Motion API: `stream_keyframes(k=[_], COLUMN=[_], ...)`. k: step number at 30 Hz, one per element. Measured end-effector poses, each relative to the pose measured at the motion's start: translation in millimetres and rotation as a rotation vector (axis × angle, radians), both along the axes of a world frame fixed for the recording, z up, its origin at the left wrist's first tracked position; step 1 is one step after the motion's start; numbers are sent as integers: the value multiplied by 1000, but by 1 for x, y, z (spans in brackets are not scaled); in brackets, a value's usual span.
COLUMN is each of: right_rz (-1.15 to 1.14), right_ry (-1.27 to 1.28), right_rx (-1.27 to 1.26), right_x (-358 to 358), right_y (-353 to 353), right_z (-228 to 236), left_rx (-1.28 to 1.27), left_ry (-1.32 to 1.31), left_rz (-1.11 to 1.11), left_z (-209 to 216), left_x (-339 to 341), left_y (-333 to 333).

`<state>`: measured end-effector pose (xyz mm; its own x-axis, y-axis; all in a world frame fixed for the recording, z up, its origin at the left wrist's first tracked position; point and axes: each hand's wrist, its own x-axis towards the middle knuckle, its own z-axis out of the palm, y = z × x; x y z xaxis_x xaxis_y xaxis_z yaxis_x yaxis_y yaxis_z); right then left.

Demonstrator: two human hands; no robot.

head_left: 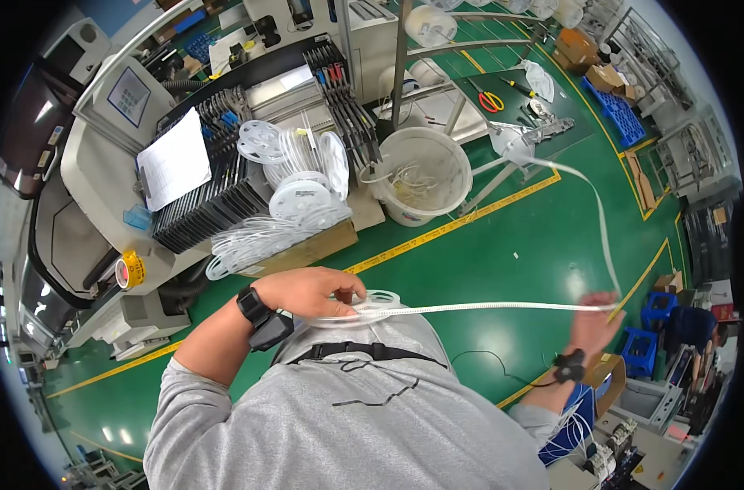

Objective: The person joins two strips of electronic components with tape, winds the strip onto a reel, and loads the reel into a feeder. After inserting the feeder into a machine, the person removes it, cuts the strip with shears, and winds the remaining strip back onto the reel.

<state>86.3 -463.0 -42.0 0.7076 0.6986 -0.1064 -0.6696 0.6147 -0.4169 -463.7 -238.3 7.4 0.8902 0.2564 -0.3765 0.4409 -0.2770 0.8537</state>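
1. Currently, the head view shows the left hand (308,291) in front of the waist, back of the hand uppermost. Its fingers are bent and closed on the rim of a flat, round, white plastic reel (383,297), with the thumb lying toward the strip.
2. The reel is positioned before the grey shirt (339,416), just above the black belt (380,351).
3. A narrow, flat, white perforated strip (486,306) leaves the reel and runs nearly straight to the right hand (594,328).
4. The right hand is extended well apart from the left and is blurred. The strip meets it at the fingers; how far these are open, and whether they grip, cannot be told.
5. Beyond the right hand, the strip bends upward and curves back toward the near corner of a dark rectangular worktop (572,126).
6. The worktop carries scissors with red-and-yellow handles (491,101) and a silver metal mechanism (545,125).
7. Left of the worktop, a round, whitish plastic bin (445,175) contains tangled pale strips (413,186).
8. Farther left, a brown cardboard box (311,250) bears white reels (301,198) and coiled white strip, beside a row of black feeders (204,216).
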Motion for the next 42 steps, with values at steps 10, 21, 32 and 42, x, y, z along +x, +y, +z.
stream_keyframes(k=[10, 21, 32, 42], right_rz=[1294, 922, 280, 1150], right_ry=[-965, -1533, -387, -1762], right_rx=[-159, -119, -212, 24], right_x=[-317, -328, -191, -463], right_y=[164, 262, 307, 242], right_z=[7, 101, 138, 27], left_rx=[-404, -598, -369, -568], left_ry=[-33, -427, -392, -401], left_rz=[238, 619, 387, 338], left_z=[-63, -73, -89, -114], left_x=[-38, -154, -164, -170], left_y=[8, -27, 23, 51])
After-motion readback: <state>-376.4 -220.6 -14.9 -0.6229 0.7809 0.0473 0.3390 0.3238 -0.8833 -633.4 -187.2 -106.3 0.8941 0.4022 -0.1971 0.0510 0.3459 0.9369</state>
